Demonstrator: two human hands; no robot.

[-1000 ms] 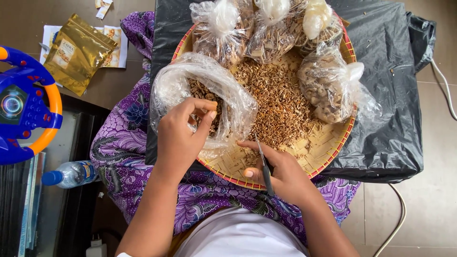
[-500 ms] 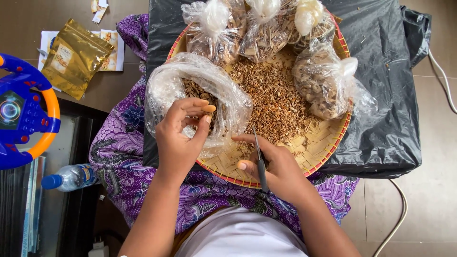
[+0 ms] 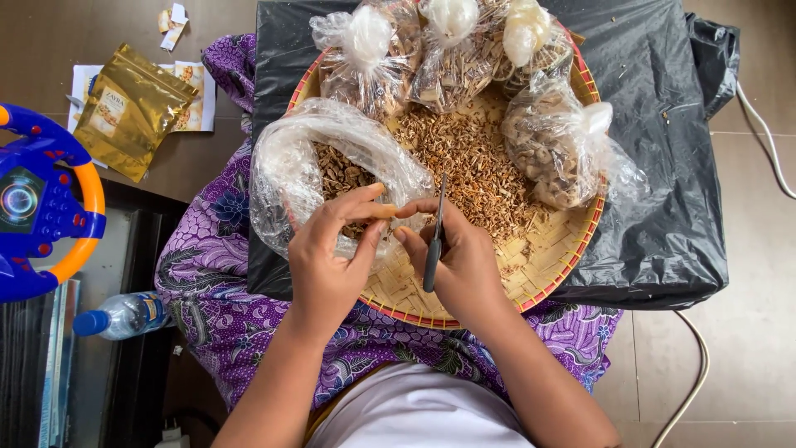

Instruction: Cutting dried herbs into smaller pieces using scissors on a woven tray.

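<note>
A round woven tray rests on my lap over a black plastic sheet. It holds a loose heap of brown dried chips and several tied clear bags of the same kind of stuff. My left hand pinches a small pale piece at the mouth of an open clear plastic bag half filled with chips. My right hand grips a dark-handled knife with its blade pointing away, and its fingertips meet the left hand's fingers over the same piece.
A purple patterned cloth covers my lap. On the left are a gold foil pouch, papers, a blue and orange toy steering wheel and a plastic water bottle. A white cable runs along the floor at right.
My right hand has moved up and left with the knife to meet my left hand. Before, it rested lower on the tray's near edge. The left hand stayed at the bag's mouth.
</note>
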